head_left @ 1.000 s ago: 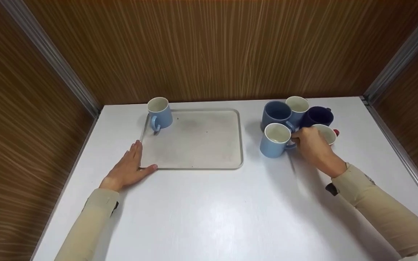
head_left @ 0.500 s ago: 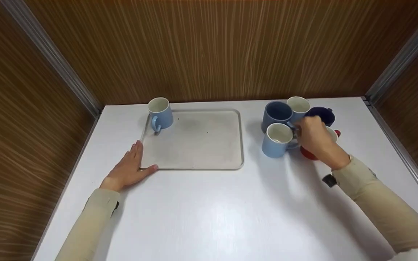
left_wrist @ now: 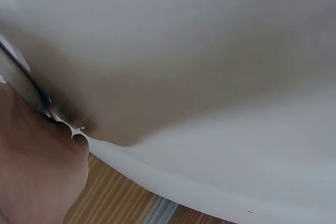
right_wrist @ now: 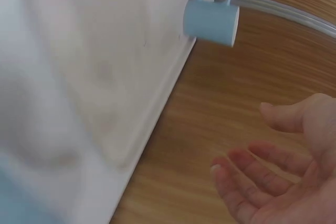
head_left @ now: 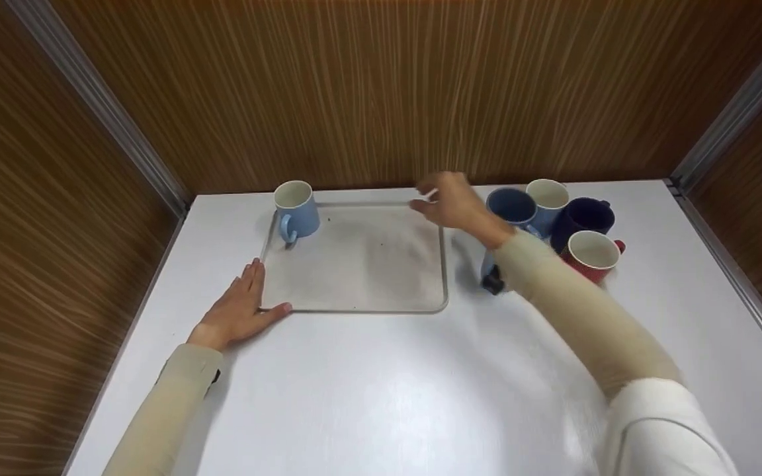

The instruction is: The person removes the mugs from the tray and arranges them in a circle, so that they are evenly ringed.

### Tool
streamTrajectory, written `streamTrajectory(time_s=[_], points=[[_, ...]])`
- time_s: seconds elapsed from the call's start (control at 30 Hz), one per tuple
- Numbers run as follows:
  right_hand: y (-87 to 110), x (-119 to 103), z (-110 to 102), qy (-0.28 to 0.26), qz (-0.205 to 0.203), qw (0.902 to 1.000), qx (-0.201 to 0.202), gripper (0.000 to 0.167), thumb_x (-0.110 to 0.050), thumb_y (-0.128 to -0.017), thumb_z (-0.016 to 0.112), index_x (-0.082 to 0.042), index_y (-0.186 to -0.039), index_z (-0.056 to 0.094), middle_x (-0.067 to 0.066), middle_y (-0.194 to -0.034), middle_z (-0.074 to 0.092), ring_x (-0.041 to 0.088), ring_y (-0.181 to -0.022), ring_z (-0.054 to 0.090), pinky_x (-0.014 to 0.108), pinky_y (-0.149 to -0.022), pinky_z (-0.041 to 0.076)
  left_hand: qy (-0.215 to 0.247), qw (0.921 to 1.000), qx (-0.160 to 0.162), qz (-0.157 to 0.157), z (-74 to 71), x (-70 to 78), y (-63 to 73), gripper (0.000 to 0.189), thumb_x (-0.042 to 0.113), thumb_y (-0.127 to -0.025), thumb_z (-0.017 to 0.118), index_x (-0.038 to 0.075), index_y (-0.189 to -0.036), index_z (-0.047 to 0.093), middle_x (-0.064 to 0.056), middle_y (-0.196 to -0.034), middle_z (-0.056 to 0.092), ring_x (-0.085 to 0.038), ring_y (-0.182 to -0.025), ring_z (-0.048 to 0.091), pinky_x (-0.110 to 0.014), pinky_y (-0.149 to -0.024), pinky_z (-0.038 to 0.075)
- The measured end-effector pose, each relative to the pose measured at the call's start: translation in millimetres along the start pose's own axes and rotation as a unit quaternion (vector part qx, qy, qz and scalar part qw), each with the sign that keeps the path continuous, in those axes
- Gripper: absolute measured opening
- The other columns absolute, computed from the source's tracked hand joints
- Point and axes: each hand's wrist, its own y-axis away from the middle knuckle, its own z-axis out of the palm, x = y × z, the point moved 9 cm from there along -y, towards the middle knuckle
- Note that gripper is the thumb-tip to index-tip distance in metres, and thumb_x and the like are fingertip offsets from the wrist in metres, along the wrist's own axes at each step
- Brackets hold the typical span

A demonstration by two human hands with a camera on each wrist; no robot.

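My left hand (head_left: pixel 234 311) lies flat at the near left corner of a pale tray (head_left: pixel 354 277), fingers along its left side and thumb at its front edge. On the tray's back left corner stands a light blue mug (head_left: pixel 299 215), upright, its handle towards me. Above the tray's back right corner hovers my right hand (head_left: pixel 450 201), slightly blurred, holding nothing. In the right wrist view its fingers (right_wrist: pixel 260 174) are loosely bent and apart from the thumb, and the light blue mug (right_wrist: pixel 211 20) shows beyond. The near light blue mug on the right is mostly hidden behind my right sleeve.
Right of the tray stand several mugs close together: a grey-blue mug (head_left: pixel 512 203), a light blue mug (head_left: pixel 548 198), a dark navy mug (head_left: pixel 583 221) and a red mug with a white inside (head_left: pixel 594 254). Wood-grain panels (head_left: pixel 368 92) wall the white table (head_left: pixel 354 383) at the back and sides.
My right hand has left the mugs on the right and swung left over the tray's back right corner, its fingers opening. The left hand and the mug on the tray stay put.
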Motion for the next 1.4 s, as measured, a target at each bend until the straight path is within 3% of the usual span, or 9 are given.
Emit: streamTrajectory(time_s=[0.27, 0.43, 0.63, 0.83, 1.1, 1.3, 1.4], points=[[-44.5, -39, 73, -0.061, 0.009, 0.9966, -0.054, 0.045, -0.025, -0.105, 0.070, 0.001, -0.141, 0.065, 0.022, -0.139, 0.069, 0.033, -0.122, 0.072, 0.040, -0.098, 0.063, -0.001, 0.9999, 0.006, 0.009, -1.9, 3.1, -4.6, 0.122, 0.085, -0.097, 0.042, -0.002, -0.169, -0.003, -0.022, -0.179, -0.005, -0.044, -0.166, 0.000, -0.058, -0.135, 0.009], [-54.6, -56, 120, -0.076, 0.008, 0.9935, -0.084, 0.048, -0.028, -0.107, 0.066, 0.001, -0.145, 0.063, 0.020, -0.143, 0.067, 0.031, -0.124, 0.070, 0.040, -0.103, 0.060, 0.000, 1.0000, 0.000, 0.004, 0.2, 1.9, -3.4, 0.122, 0.086, -0.097, 0.041, -0.001, -0.169, -0.004, -0.021, -0.179, -0.006, -0.043, -0.166, -0.001, -0.058, -0.135, 0.009], [-59.9, -60, 161, -0.160, 0.036, 0.9827, -0.087, 0.050, -0.027, -0.108, 0.064, 0.003, -0.148, 0.058, 0.019, -0.146, 0.064, 0.030, -0.124, 0.070, 0.038, -0.102, 0.060, -0.002, 1.0000, 0.002, 0.000, 0.2, -0.3, -1.8, 0.123, 0.086, -0.097, 0.041, -0.002, -0.169, -0.003, -0.022, -0.179, -0.004, -0.042, -0.166, 0.001, -0.058, -0.135, 0.010], [-60.7, -59, 191, -0.228, 0.069, 0.9677, -0.083, 0.045, -0.025, -0.109, 0.062, -0.002, -0.148, 0.059, 0.015, -0.148, 0.064, 0.026, -0.124, 0.070, 0.035, -0.099, 0.061, 0.000, 0.9999, 0.009, 0.010, -0.8, 1.4, -2.8, 0.122, 0.084, -0.098, 0.043, -0.005, -0.169, -0.001, -0.024, -0.179, -0.002, -0.043, -0.166, 0.001, -0.058, -0.135, 0.010], [-60.4, -67, 223, -0.332, 0.107, 0.9340, -0.078, 0.054, -0.029, -0.111, 0.060, -0.004, -0.158, 0.049, 0.015, -0.157, 0.056, 0.031, -0.131, 0.066, 0.038, -0.103, 0.060, 0.003, 0.9999, 0.012, 0.008, -1.2, -1.9, 1.5, 0.121, 0.084, -0.098, 0.042, -0.005, -0.169, -0.001, -0.024, -0.179, -0.003, -0.045, -0.165, 0.001, -0.059, -0.134, 0.011], [-62.7, -71, 247, -0.373, 0.133, 0.9154, -0.072, 0.053, -0.028, -0.111, 0.060, -0.006, -0.158, 0.050, 0.014, -0.150, 0.062, 0.027, -0.122, 0.068, 0.038, -0.102, 0.060, 0.007, 0.9997, 0.017, 0.013, -1.1, -1.5, 0.8, 0.120, 0.082, -0.099, 0.044, -0.005, -0.168, -0.001, -0.024, -0.178, -0.003, -0.044, -0.166, 0.001, -0.058, -0.135, 0.010], [-60.7, -73, 256, -0.405, 0.150, 0.8985, -0.079, 0.050, -0.024, -0.111, 0.060, -0.005, -0.156, 0.052, 0.013, -0.143, 0.066, 0.031, -0.123, 0.067, 0.043, -0.105, 0.058, 0.008, 0.9996, 0.018, 0.018, 0.9, 0.1, -0.7, 0.119, 0.081, -0.100, 0.044, -0.005, -0.169, 0.000, -0.023, -0.179, -0.002, -0.043, -0.166, 0.002, -0.058, -0.135, 0.011]])
